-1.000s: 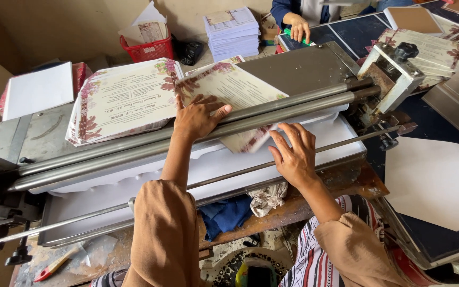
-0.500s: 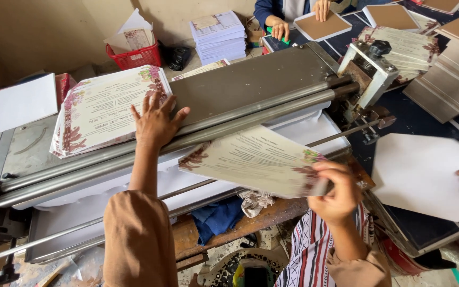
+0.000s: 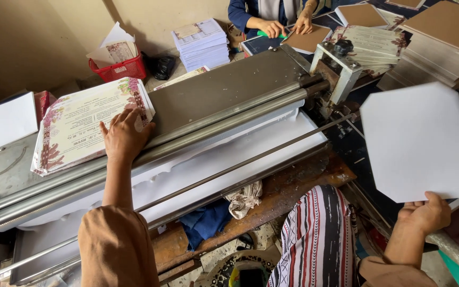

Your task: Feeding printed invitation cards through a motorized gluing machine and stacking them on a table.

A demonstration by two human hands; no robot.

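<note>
My left hand (image 3: 123,135) lies flat on the near right corner of a stack of printed sheets with floral borders (image 3: 73,127), which sits on the metal bed of a roller machine (image 3: 224,119). My right hand (image 3: 425,212) is out to the right of the machine and grips the lower edge of a white sheet with cut corners (image 3: 421,141). The sheet's blank side faces me, and it hangs over the dark table on the right. Nothing lies between the long steel rollers.
Another person's hands (image 3: 285,25) work on a brown board at the far side. A red basket (image 3: 118,66), a pile of white paper (image 3: 200,45) and stacks of brown boards (image 3: 447,32) stand around. A crumpled cloth (image 3: 245,196) lies under the machine by my striped clothing.
My right hand pulled a printed sheet out from the rollers and carried it to the right, where its blank side now shows. My left hand shifted left onto the printed stack.
</note>
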